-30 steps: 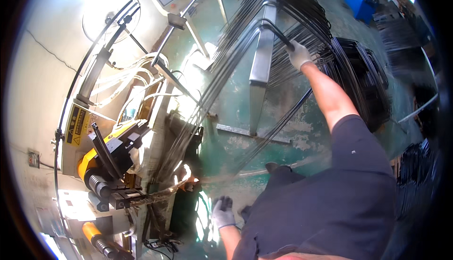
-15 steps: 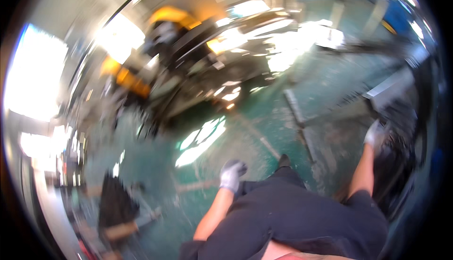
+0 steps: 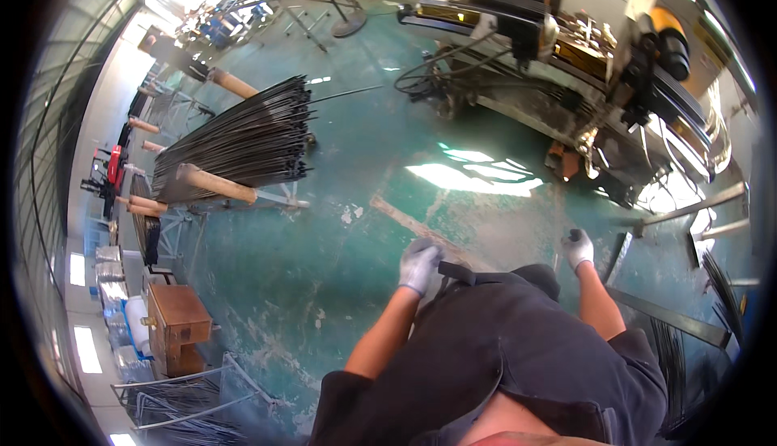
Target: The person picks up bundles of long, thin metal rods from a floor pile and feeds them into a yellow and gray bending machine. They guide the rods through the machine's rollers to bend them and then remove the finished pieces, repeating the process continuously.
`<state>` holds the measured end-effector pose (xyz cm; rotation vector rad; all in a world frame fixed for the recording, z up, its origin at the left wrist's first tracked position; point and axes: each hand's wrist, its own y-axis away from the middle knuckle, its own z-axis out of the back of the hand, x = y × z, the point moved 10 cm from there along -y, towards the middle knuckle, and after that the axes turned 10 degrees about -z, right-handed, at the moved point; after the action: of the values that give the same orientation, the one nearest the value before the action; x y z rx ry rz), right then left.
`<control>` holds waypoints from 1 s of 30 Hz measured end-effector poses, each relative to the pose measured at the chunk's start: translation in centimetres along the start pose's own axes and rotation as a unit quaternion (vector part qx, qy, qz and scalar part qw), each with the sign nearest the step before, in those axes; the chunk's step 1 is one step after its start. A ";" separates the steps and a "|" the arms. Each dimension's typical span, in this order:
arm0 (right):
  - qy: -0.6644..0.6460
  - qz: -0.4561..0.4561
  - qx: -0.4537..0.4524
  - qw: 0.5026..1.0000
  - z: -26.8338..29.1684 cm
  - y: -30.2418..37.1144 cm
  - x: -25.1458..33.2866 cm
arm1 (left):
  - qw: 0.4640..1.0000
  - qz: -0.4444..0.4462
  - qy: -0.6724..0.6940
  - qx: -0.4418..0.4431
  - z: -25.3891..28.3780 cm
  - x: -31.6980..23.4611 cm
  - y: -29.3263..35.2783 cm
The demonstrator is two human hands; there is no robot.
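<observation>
My left hand (image 3: 421, 265), in a white and grey work glove, hangs in front of my dark work clothes with its fingers curled in. Beside it juts a dark strip of cloth (image 3: 457, 273) from the clothes; I see no grip on it. Further right, my right hand (image 3: 577, 250) is held out from my body in a similar glove. Its fingers are closed, with a dark patch at their tips that looks like part of the glove. Nothing shows in either hand. Below both hands lies the green, worn floor (image 3: 348, 284).
On the left, a rack with cardboard-wrapped bars (image 3: 217, 183) bears a large bundle of thin black rods (image 3: 243, 138). A brown wooden box (image 3: 176, 324) stands lower left. A machine with yellow motors (image 3: 670, 41) fills the upper right. Metal frames (image 3: 672, 316) stand at right.
My view has swung to the right, bringing the rod bundle and machine into clear sight. My right hand has come away from the dark rods at the right and is now apart from them.
</observation>
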<state>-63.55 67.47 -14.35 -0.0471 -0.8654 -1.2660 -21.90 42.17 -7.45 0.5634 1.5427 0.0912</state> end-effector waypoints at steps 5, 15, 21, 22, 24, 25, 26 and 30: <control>-0.048 0.002 -0.027 0.998 -4.7 -4.5 8.5 | 0.987 0.058 0.051 -0.143 13.0 -0.4 -2.7; -0.116 0.065 0.068 0.989 -25.6 -10.7 39.0 | 0.951 0.138 0.203 -0.186 18.8 1.7 -9.8; -0.196 -0.042 0.213 0.956 -43.6 -17.8 52.0 | 0.948 0.111 0.152 -0.256 26.8 -8.2 -15.2; -0.211 -0.045 0.222 0.951 -45.9 -17.3 54.1 | 0.950 0.072 0.126 -0.275 29.1 -10.2 -16.5; -0.229 -0.038 0.246 0.941 -49.7 -15.5 58.6 | 0.936 0.015 0.125 -0.330 32.7 -13.3 -18.5; -0.234 -0.029 0.262 0.936 -51.6 -15.4 59.8 | 0.920 -0.002 0.149 -0.363 34.0 -14.7 -19.1; -0.159 0.025 0.296 0.941 -53.2 -12.6 62.9 | 0.899 -0.023 0.172 -0.402 35.3 -15.6 -19.5; 0.107 0.280 0.087 0.950 -55.5 -0.8 74.4 | 0.899 0.060 0.238 -0.363 35.6 -12.3 -22.2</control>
<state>-31.50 -19.56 -9.40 -0.0120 -0.7033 -0.6457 5.04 7.77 -7.50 0.0236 1.7842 0.9205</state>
